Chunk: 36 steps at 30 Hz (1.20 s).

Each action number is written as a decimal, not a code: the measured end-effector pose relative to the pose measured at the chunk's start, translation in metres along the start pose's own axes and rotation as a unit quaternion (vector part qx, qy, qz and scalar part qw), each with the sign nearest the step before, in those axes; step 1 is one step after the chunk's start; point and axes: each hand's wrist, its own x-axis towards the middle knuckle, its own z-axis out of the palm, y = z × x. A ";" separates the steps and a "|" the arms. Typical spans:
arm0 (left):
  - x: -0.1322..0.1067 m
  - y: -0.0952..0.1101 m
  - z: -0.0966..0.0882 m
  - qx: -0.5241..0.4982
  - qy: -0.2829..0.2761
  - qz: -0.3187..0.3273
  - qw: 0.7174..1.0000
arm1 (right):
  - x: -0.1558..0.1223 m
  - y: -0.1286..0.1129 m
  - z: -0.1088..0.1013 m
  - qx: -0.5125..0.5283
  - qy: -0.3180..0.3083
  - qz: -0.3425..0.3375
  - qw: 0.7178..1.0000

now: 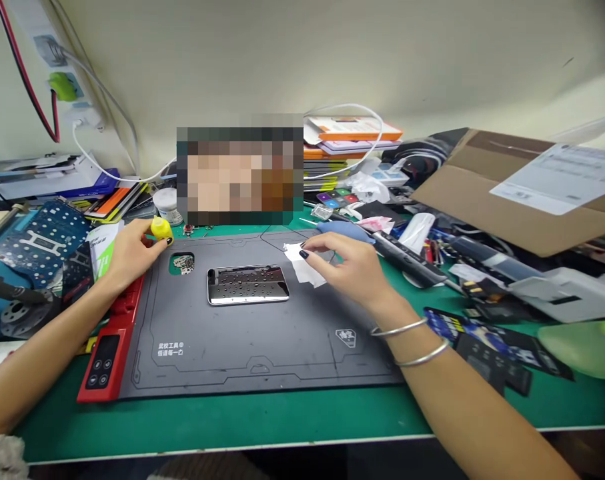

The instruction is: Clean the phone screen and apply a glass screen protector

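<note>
A phone lies face up on a dark grey work mat, its shiny screen dotted with droplets. My left hand is at the mat's far left corner, fingers closed round a small yellow bottle. My right hand hovers just right of the phone, pinching a white wipe between thumb and fingers. Two silver bangles circle my right wrist. A small circuit part sits in a cut-out of the mat left of the phone.
The mat has a red control strip along its left edge and rests on a green bench cover. A cardboard box lies at the right. A black pen-like tool, phone cases, packaging and cables crowd the back and sides.
</note>
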 end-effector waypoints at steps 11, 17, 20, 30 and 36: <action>-0.006 0.002 0.011 -0.048 -0.011 -0.010 0.999 | -0.004 -0.001 0.004 -0.022 -0.004 -0.005 1.000; -0.007 0.004 0.012 -0.056 -0.022 -0.040 0.997 | -0.004 0.004 0.007 -0.026 -0.010 0.017 0.999; -0.006 0.004 0.012 -0.066 -0.026 -0.041 0.997 | -0.004 0.002 0.007 -0.026 -0.017 0.026 0.999; -0.006 -0.004 0.016 -0.076 0.201 0.073 0.974 | 0.001 0.019 -0.006 -0.079 -0.056 0.121 0.988; -0.026 0.032 -0.002 -0.090 0.119 0.227 0.962 | 0.005 0.024 -0.016 -0.099 -0.145 0.178 0.968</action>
